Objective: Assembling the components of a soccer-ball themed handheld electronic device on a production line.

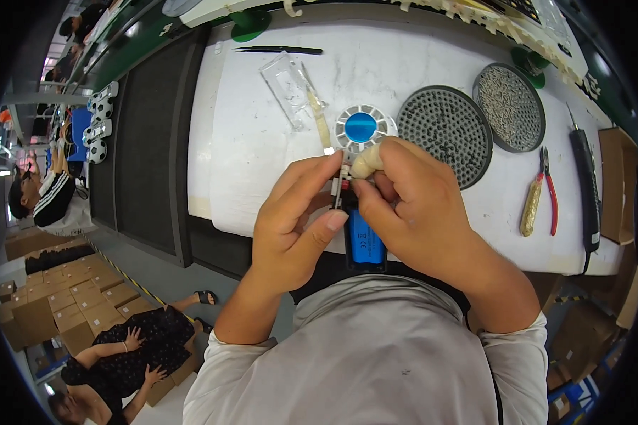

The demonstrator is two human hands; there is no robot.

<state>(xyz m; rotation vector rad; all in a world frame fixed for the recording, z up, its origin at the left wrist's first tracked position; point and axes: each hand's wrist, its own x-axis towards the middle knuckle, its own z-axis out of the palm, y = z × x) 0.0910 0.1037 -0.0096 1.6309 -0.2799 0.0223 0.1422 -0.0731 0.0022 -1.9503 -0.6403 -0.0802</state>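
Between my hands, close to the table's near edge, is a small device with a blue shrink-wrapped battery pack (366, 239) set in a black housing. My left hand (288, 221) pinches the upper part of the device between thumb and fingers. From the other side my right hand (427, 202), its index finger wrapped in pale tape, has thumb and fingers pinched at the device's small red and white parts; whatever lies between those fingertips is hidden. Just beyond the hands stands a white spoked spool (340, 129) with a blue centre.
Two round dark trays hold small parts: black ones (443, 134) and silver ones (507, 106). To the right lie cutters (554, 209), a black pen-shaped corded tool (586, 184) and a cardboard box (617, 185). Farther off are black tweezers (280, 50), a clear plastic tray (282, 85) and a tape-wrapped tool (320, 120).
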